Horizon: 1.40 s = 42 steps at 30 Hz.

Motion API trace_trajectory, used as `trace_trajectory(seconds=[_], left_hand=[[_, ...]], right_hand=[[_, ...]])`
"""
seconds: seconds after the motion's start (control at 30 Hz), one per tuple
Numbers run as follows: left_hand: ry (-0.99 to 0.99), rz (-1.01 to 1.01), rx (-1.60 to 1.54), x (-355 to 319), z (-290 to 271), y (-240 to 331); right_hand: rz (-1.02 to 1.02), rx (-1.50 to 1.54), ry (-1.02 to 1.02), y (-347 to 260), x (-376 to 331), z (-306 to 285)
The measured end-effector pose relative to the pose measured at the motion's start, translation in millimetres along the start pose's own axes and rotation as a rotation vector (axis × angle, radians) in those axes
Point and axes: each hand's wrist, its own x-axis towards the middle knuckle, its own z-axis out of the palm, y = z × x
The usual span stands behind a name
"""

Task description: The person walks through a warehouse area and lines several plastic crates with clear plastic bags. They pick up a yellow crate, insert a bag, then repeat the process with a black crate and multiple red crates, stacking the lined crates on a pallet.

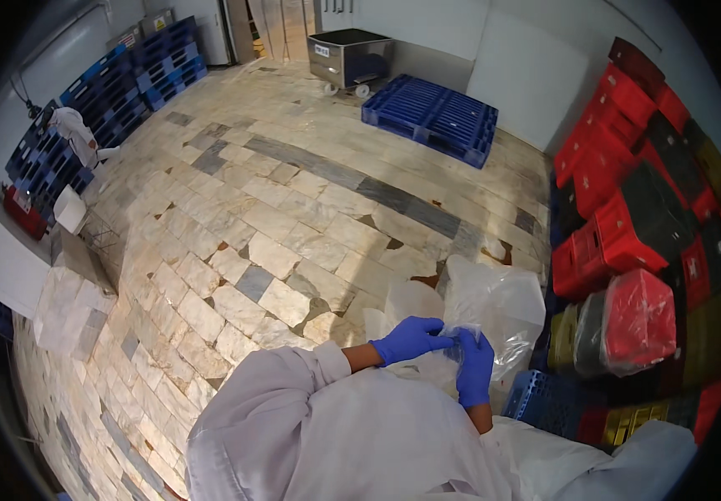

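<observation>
At the far left, stacked blue pallets (106, 92) lean along the wall, with a person in white (77, 134) bent beside them. A pale stone block (68, 305) sits lower down on the patchwork marble floor (277, 217). Toward the back stand a steel wheeled bin (350, 57) and a flat blue pallet (431, 115). In the lower middle, the left hand (410, 338), in a blue glove, has its fingers closed in a pinch on the edge of a clear plastic bag (494, 305). The bag billows up just in front of the white-coated chest, above a blue crate (544, 401). The right hand (475, 367), also blue-gloved, grips the same bag edge with curled fingers, nearly touching the left. At the right rise stacked red crates (619, 167), one wrapped in plastic film (640, 321).
</observation>
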Motion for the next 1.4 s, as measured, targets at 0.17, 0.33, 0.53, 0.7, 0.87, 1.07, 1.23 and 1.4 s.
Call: trace_trajectory(seconds=[0.17, 0.33, 0.53, 0.7, 0.87, 1.07, 1.23, 1.4], left_hand=[[0.173, 0.089, 0.017, 22, -28, -16], [0.301, -0.046, -0.109, 36, -55, -28], [0.335, -0.014, 0.067, 30, -60, -15], [0.474, -0.060, 0.156, 11, -40, -16], [0.926, -0.058, 0.065, 1, -22, -22], [1.074, 0.023, 0.086, -4, -16, 21], [0.880, -0.060, -0.281, 5, -4, 10], [0.829, -0.078, -0.295, 24, -1, 19]], right_hand=[[0.021, 0.083, -0.030, 15, 53, 18], [-0.024, -0.080, -0.049, 19, 86, 33], [0.081, 0.000, -0.235, 15, 107, 21], [0.062, -0.141, -0.494, 20, 128, 13], [-0.185, -0.415, -0.758, 8, 125, 22], [0.363, 0.025, -0.771, -3, 121, 27], [0.393, -0.016, -0.844, -32, 107, 37], [0.353, -0.059, -0.778, -36, 123, 21]])
